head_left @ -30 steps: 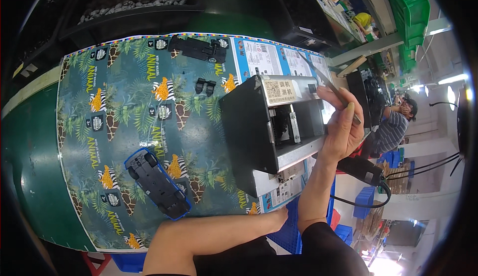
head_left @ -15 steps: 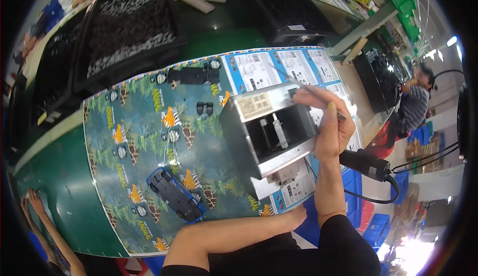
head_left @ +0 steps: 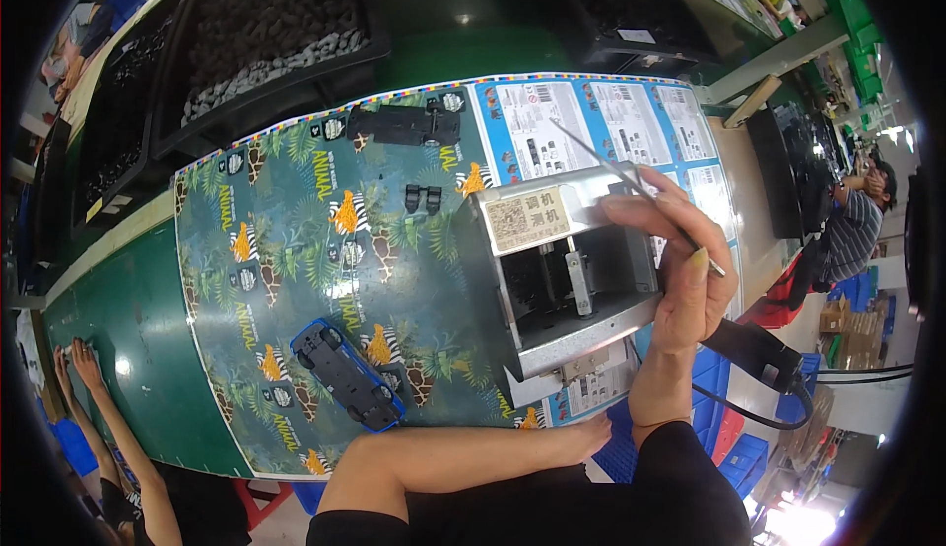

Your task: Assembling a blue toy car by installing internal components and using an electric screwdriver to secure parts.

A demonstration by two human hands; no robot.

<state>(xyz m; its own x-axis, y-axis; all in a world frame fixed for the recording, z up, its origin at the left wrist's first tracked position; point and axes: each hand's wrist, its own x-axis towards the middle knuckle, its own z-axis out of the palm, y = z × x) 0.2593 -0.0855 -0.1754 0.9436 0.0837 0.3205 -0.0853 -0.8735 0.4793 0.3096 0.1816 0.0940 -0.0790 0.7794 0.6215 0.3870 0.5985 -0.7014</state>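
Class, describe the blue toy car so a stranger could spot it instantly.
On the patterned sheet, find the grey metal box. To its lower left, a toy car lies upside down. Blue edging sets it apart from the black chassis near the far edge.

Fisheye frame: rim falls to black, straight edges bow. Overexposed patch at lower right. Diffuse highlights (whitish, soft-edged) on green tabletop [head_left: 138, 300] at left and printed sheet [head_left: 399, 275] near centre. Black bin [head_left: 281, 87], upper left, dim.
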